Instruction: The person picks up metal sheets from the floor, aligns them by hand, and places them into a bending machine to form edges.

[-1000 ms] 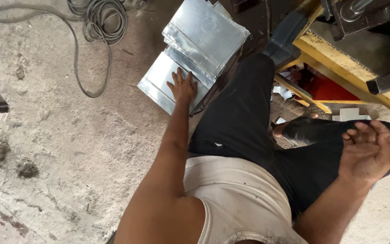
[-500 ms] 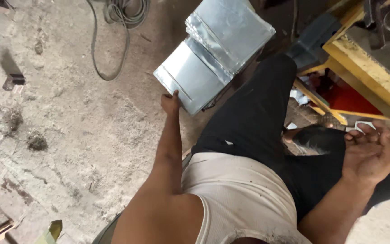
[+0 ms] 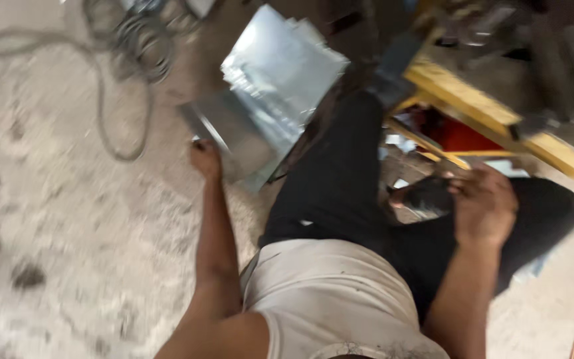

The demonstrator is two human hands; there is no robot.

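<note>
While I'm sat on the floor [image 3: 68, 266], my left hand [image 3: 205, 158] has its fingers closed on the near edge of a metal sheet [image 3: 230, 136], beside the stack [image 3: 280, 73]. Right hand [image 3: 483, 206] rests loose and empty on my knee. Looks like mid-pull; next it needs a clean lift off the stack.

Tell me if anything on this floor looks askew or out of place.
The stack of metal sheets is fanned out unevenly, and the lowest sheet, beside the left hand, juts out crooked. A loose cable snakes across the floor.
</note>
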